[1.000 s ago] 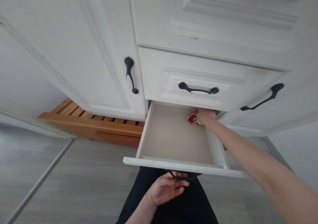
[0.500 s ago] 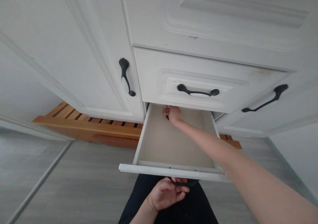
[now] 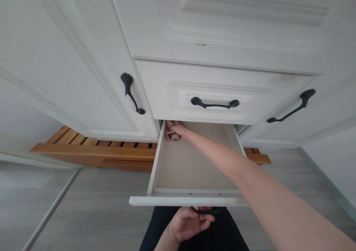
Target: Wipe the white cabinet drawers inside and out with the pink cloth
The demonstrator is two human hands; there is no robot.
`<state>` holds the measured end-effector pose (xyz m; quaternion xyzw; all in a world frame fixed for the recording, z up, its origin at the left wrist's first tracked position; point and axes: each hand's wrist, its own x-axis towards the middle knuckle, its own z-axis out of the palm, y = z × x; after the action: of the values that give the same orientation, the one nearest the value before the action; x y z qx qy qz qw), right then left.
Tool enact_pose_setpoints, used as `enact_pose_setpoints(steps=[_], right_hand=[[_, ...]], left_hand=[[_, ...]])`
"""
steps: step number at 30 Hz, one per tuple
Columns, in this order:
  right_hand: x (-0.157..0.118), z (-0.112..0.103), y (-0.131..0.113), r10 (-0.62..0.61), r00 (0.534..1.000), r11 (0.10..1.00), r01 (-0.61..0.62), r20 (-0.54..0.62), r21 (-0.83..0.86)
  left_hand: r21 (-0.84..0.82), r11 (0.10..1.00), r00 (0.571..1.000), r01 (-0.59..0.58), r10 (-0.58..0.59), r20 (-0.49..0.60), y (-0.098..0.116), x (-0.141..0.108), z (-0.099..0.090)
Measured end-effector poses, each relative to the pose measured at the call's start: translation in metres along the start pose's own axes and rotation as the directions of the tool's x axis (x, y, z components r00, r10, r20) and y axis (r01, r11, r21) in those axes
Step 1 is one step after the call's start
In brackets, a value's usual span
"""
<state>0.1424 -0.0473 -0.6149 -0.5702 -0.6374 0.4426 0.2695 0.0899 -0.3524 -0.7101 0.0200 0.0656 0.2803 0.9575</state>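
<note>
Leftward along the back of the open drawer (image 3: 186, 201), the right hand (image 3: 181, 128) had travelled from the right rear corner, where it was a second earlier, to the left rear one, taking the bunched cloth (image 3: 170, 134) with it. Its fingers were closed on the cloth, which lay crumpled beneath and around them against the drawer's floor, close to the left side wall. Red showed plainly on the cloth in the earlier view; now mostly its pale folds faced the camera. The right forearm slanted across the drawer's interior and over its front edge.

Below that edge, the left hand (image 3: 189, 223) had kept its place, palm turned up, with fingers curled around the dark drawer handle (image 3: 207, 211) (how tightly, I could not tell, since the fingertips were partly hidden). Dark trousers (image 3: 214, 236) showed beneath it.

Just above the open drawer, a closed white drawer front (image 3: 158, 91) bore a black handle with a white inset. Cabinet doors flanked it, the left door handle (image 3: 132, 95) and right door handle (image 3: 292, 108) both dark. Slatted wood (image 3: 91, 154) stretched below the cabinet, over a grey floor (image 3: 105, 202).
</note>
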Motion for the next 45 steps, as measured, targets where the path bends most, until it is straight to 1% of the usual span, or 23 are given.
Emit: enact_pose_setpoints(steps=[5,7,9,11,13,16,18,19,20,21,22,24,25,26,27,29,30,31,32,34,37,41,45], right_hand=[[-0.038,0.004,0.002,-0.042,0.984,0.98,0.008,0.17,0.197],[-0.063,0.011,0.007,-0.055,0.95,0.971,-0.021,0.308,0.238],[-0.089,0.02,0.014,-0.056,0.873,0.963,-0.081,0.485,0.258],[-0.111,0.028,0.018,-0.087,0.768,0.958,-0.11,0.635,0.263],[-0.127,0.032,0.018,-0.21,0.668,0.96,0.004,0.714,0.279],[-0.134,0.021,0.008,-0.413,0.501,0.909,0.283,0.761,0.307],[-0.134,0.002,-0.001,-0.38,0.426,0.91,0.331,0.821,0.249],[-0.134,-0.01,-0.006,-0.314,0.394,0.929,0.316,0.864,0.194],[-0.134,-0.022,-0.01,-0.235,0.382,0.946,0.302,0.894,0.12],[-0.135,-0.035,-0.014,-0.159,0.4,0.952,0.305,0.903,0.033],[-0.138,-0.047,-0.017,-0.103,0.46,0.941,0.333,0.882,-0.064],[-0.142,-0.066,-0.023,-0.078,0.668,0.854,0.428,0.74,-0.296],[-0.142,-0.072,-0.025,-0.117,0.767,0.773,0.469,0.63,-0.427],[-0.141,-0.074,-0.027,-0.183,0.832,0.669,0.496,0.524,-0.553],[-0.137,-0.074,-0.028,-0.26,0.859,0.555,0.507,0.442,-0.659],[-0.121,-0.065,-0.028,-0.402,0.843,0.364,0.505,0.357,-0.782],[-0.108,-0.057,-0.027,-0.453,0.822,0.311,0.508,0.344,-0.803],[-0.093,-0.048,-0.026,-0.48,0.811,0.302,0.511,0.335,-0.805],[-0.076,-0.038,-0.024,-0.485,0.813,0.328,0.511,0.323,-0.794],[-0.043,-0.021,-0.02,-0.449,0.85,0.432,0.476,0.275,-0.766],[-0.007,-0.01,-0.007,-0.387,0.898,0.514,0.399,0.21,-0.759],[0.003,-0.027,0.02,-0.341,0.911,0.501,0.387,0.234,-0.774],[-0.016,-0.064,0.043,-0.25,0.952,0.462,0.278,0.177,-0.842]], left_hand=[[-0.016,1.0,1.0,-0.008,0.008,-0.001,-0.001,-0.002,-0.006],[-0.005,1.0,1.0,0.0,0.0,0.0,-0.001,-0.002,-0.008],[0.016,1.0,1.0,0.005,-0.005,-0.008,-0.001,-0.002,-0.009],[0.03,1.0,1.0,-0.005,0.006,-0.021,-0.001,-0.001,-0.008],[0.038,0.999,0.999,-0.017,0.018,-0.033,-0.001,0.0,-0.006],[0.052,0.998,0.998,-0.024,0.026,-0.05,0.0,-0.001,-0.003],[0.059,0.997,0.997,-0.04,0.044,-0.062,0.0,-0.002,-0.002],[0.061,0.997,0.996,-0.052,0.056,-0.066,0.0,-0.003,-0.002],[0.064,0.996,0.995,-0.064,0.068,-0.067,0.001,-0.004,-0.002],[0.068,0.995,0.995,-0.074,0.078,-0.064,0.001,-0.004,-0.002],[0.07,0.994,0.995,-0.079,0.083,-0.058,0.001,-0.005,-0.001],[0.067,0.995,0.996,-0.08,0.083,-0.043,0.002,-0.005,0.0],[0.066,0.995,0.996,-0.075,0.078,-0.036,0.002,-0.004,0.001],[0.063,0.995,0.997,-0.072,0.074,-0.029,0.002,-0.003,0.002],[0.061,0.996,0.997,-0.068,0.069,-0.024,0.002,-0.003,0.003],[0.057,0.996,0.998,-0.063,0.065,-0.019,0.003,-0.001,0.005],[0.056,0.996,0.998,-0.064,0.065,-0.019,0.003,-0.001,0.006],[0.056,0.996,0.998,-0.064,0.066,-0.019,0.003,-0.001,0.006],[0.057,0.996,0.998,-0.066,0.067,-0.018,0.003,-0.001,0.006],[0.06,0.996,0.997,-0.07,0.071,-0.013,0.003,-0.003,0.004],[0.058,0.994,0.996,-0.092,0.093,-0.005,0.003,-0.006,0.001],[0.071,0.991,0.994,-0.11,0.112,-0.019,0.003,-0.009,-0.004],[0.106,0.989,0.994,-0.101,0.104,-0.026,0.005,-0.007,-0.006]])
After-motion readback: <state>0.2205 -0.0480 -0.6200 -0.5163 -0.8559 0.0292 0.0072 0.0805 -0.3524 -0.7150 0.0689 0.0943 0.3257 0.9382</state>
